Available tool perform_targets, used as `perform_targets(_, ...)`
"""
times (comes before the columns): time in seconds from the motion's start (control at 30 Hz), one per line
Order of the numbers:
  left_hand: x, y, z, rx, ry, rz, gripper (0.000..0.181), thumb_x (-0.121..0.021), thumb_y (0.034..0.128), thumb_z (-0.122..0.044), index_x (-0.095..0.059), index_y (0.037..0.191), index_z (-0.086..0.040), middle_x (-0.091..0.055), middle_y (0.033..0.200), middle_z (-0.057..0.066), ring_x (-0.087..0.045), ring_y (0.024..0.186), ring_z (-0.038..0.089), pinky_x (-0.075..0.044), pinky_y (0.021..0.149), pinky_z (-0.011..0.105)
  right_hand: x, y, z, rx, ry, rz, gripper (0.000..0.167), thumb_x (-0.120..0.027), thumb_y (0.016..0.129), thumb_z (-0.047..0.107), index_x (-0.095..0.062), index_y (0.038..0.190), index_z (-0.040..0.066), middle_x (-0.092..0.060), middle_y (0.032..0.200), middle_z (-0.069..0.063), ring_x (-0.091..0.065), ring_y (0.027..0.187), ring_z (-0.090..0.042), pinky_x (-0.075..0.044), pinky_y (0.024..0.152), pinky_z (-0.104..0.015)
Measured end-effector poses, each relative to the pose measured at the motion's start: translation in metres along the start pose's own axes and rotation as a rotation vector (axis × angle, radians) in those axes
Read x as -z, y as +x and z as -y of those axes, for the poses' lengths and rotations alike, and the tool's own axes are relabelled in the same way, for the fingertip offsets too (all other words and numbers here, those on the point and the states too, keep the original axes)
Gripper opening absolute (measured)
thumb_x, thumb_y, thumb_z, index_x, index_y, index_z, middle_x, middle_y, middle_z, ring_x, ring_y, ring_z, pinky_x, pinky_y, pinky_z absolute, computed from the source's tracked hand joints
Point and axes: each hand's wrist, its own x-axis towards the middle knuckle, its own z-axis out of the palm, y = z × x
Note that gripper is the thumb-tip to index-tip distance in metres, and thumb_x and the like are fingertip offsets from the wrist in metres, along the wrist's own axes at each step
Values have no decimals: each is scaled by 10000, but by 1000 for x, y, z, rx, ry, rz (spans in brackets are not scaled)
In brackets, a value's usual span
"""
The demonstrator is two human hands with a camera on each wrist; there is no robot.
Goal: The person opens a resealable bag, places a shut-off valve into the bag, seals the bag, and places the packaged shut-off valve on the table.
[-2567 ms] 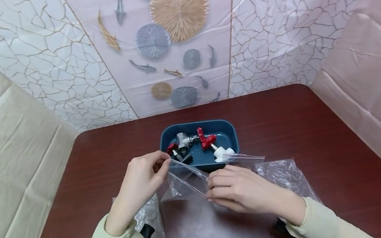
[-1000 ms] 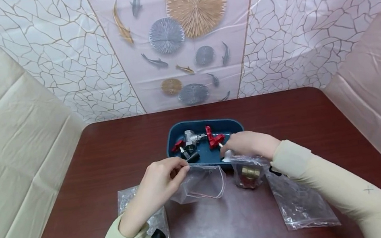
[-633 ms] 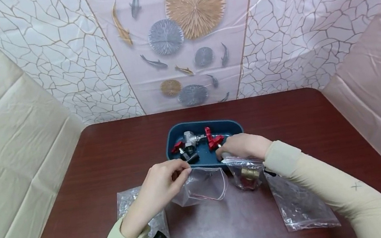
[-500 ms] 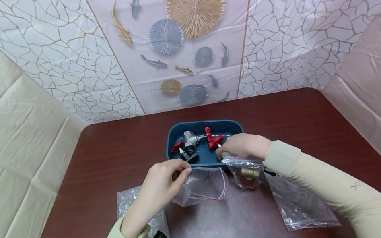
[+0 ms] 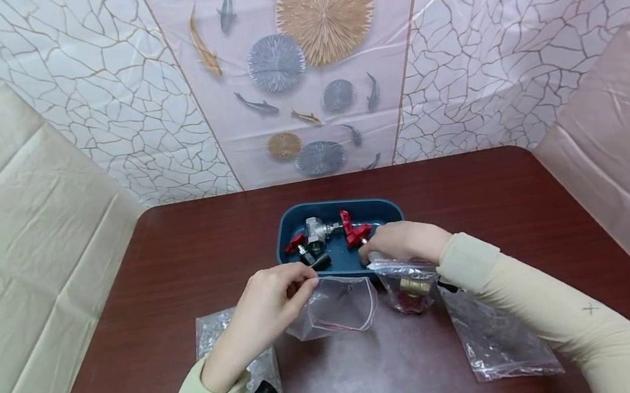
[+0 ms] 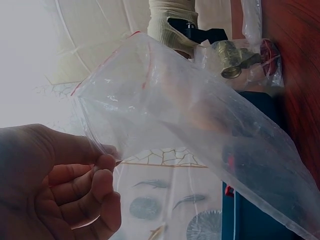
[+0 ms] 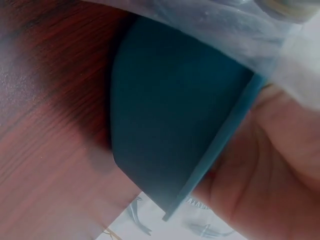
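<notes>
Head view: my left hand (image 5: 273, 296) is pinching a bag (image 5: 336, 304) by its rim, probably spreading its mouth; my right hand (image 5: 406, 241) is hanging into the tray (image 5: 344, 258), grip hidden.

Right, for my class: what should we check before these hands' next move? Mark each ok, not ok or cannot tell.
1. Left hand pinches the clear bag: ok.
2. That bag's mouth is open: ok.
3. Right hand reaches inside the blue tray: ok.
4. Its grip on a part: cannot tell, fingertips hidden.
5. Tray's near right corner unobstructed in head view: not ok, the bag with the brass fitting overlaps it.
</notes>
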Motion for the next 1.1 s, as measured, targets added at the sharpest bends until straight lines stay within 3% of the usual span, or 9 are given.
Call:
perform_targets(0.23,1,1,-2,7,-12,16,50,-711,947,-126,-745,911,-130,-550,685,-120,-446,555,-3,-418,507,217,4,-6,1,7,19,13,445,-561,976,-72,-685,1278,230,-666,1269,-36,-626,1116,-254,-482,999,-498)
perform_targets(0.43,2,2,-3,0,-2,14,56,-707,949,-126,-747,911,-133,-561,693,-117,-448,557,-3,-420,510,217,10,-12,-1,75,62,18,497,-512,954,-120,-646,1326,182,-638,1317,-35,-605,1180,-259,-452,1033,-489)
perform_targets(0.6,2,2,-4,4,-1,29,45,-718,946,-145,-748,925,-119,-557,686,-116,-444,552,-4,-420,505,216,14,-16,-4,97,95,66,476,-518,983,-51,-550,1417,143,-622,1317,-79,-627,1086,-223,-486,983,-465)
perform_targets(0.73,2,3,-5,9,5,39,48,-718,947,-149,-749,928,-116,-557,687,-115,-445,554,0,-423,505,219,19,-18,-2,95,138,70,453,-560,1029,121,-480,1475,123,-657,1204,-58,-613,906,-138,-508,895,-406)
perform_targets(0.93,2,4,-6,13,8,52,49,-710,954,-146,-741,919,-133,-553,687,-119,-450,562,3,-428,512,221,25,-20,1,70,210,-11,453,-503,1072,253,-441,1488,84,-638,870,18,-508,611,-90,-468,698,-319)
perform_targets(1.1,2,3,-7,16,17,51,45,-711,951,-143,-739,918,-150,-560,693,-124,-455,565,2,-432,523,221,25,-18,-2,9,275,-87,431,-466,1086,280,-486,1444,41,-633,844,-27,-471,579,-101,-426,641,-305)
